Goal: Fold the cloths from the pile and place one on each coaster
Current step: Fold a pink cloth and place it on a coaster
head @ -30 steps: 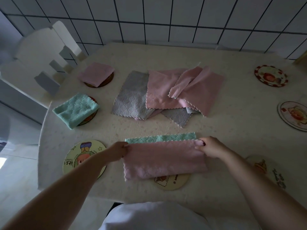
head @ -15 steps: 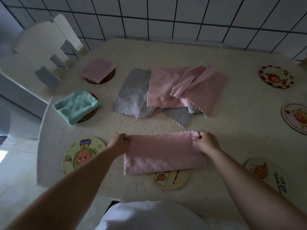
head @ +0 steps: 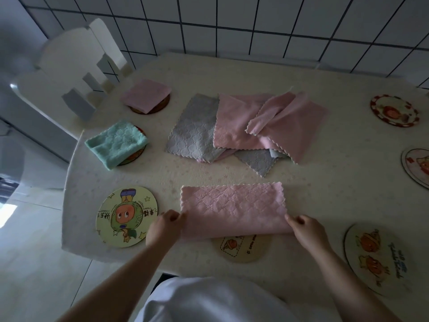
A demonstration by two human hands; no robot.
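A pink cloth (head: 232,208), folded in half into a wide strip, lies on the table in front of me. My left hand (head: 166,225) grips its near left corner and my right hand (head: 305,230) grips its near right corner. The strip's near edge overlaps a cream coaster (head: 241,251). Behind it lies the pile of pink and grey cloths (head: 246,129). A folded pink cloth (head: 146,95) and a folded teal cloth (head: 116,142) each sit on a brown coaster at the left.
A round cartoon coaster (head: 126,216) lies left of my left hand, another coaster (head: 377,257) at the near right. Two more coasters (head: 394,110) (head: 417,166) sit along the right edge. A white chair (head: 69,73) stands at the table's far left; tiled wall behind.
The far edge was brought over the teal underside and laid down, completing the half fold. Both hands then slid from the far corners back to the near corners of the strip.
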